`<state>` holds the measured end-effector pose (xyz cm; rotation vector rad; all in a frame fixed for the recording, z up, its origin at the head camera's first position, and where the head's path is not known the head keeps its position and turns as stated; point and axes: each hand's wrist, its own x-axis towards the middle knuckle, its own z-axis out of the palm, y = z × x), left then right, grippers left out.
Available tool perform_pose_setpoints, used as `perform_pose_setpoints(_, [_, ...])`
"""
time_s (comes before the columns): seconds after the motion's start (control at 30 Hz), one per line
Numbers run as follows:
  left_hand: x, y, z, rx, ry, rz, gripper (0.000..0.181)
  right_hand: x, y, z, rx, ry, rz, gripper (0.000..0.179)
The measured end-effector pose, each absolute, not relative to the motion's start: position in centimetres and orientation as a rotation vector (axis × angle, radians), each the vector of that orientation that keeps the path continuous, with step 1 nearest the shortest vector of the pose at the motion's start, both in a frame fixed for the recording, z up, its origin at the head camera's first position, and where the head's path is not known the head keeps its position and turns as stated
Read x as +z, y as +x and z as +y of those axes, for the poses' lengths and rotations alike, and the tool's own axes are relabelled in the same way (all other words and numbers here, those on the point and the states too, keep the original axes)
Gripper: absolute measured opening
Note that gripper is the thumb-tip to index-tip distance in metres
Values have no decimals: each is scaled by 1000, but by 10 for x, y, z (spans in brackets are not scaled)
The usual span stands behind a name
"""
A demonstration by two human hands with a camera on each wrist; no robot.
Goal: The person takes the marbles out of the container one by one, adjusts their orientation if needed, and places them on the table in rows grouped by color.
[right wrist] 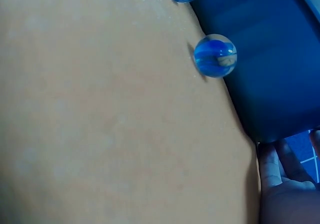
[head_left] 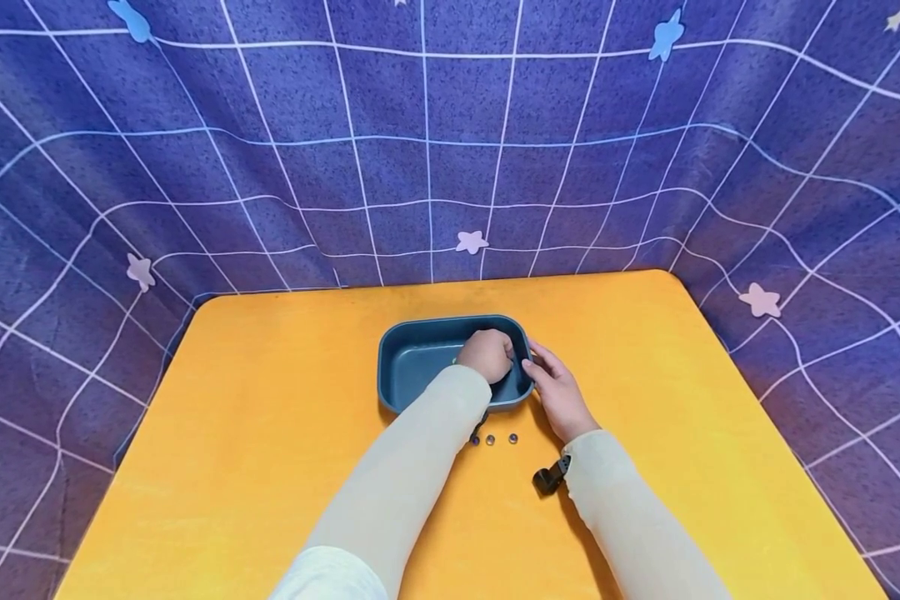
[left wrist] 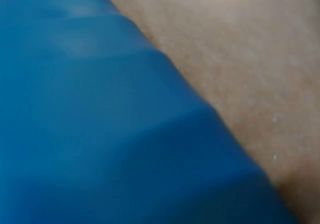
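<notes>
A dark blue plastic tub (head_left: 412, 375) sits on the yellow table. My left hand (head_left: 486, 356) reaches down into its right half with curled fingers; the hand's own back hides whether anything is in them. At the tub's right end my right hand (head_left: 558, 396) grips the wall, thumb at the rim and fingers along the outside. In the right wrist view, fingers (right wrist: 270, 166) of that hand lie against the tub's end. Just in front of the tub, glass marbles (head_left: 513, 438) lie in a row; one blue-swirled marble (right wrist: 215, 55) shows close up beside the tub wall.
The yellow table (head_left: 270, 450) extends around the tub on all sides. A purple-blue curtain (head_left: 390, 167) with a white grid and star shapes hangs behind and at both sides. A black wrist camera (head_left: 550, 478) juts from the right sleeve, low over the table.
</notes>
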<state>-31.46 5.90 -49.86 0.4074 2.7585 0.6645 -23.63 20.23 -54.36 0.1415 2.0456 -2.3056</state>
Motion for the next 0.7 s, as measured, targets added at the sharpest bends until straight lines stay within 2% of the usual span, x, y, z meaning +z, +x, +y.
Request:
perform_pose_setpoints(0.37, [-490, -313, 50, 924, 302, 2807, 3, -540, -236, 202, -2302, 160, 2052, 48])
perform_pose_setpoints(0.7, [-484, -294, 21, 1238, 205, 2735, 4, -541, -234, 202, -2234, 183, 2103, 48])
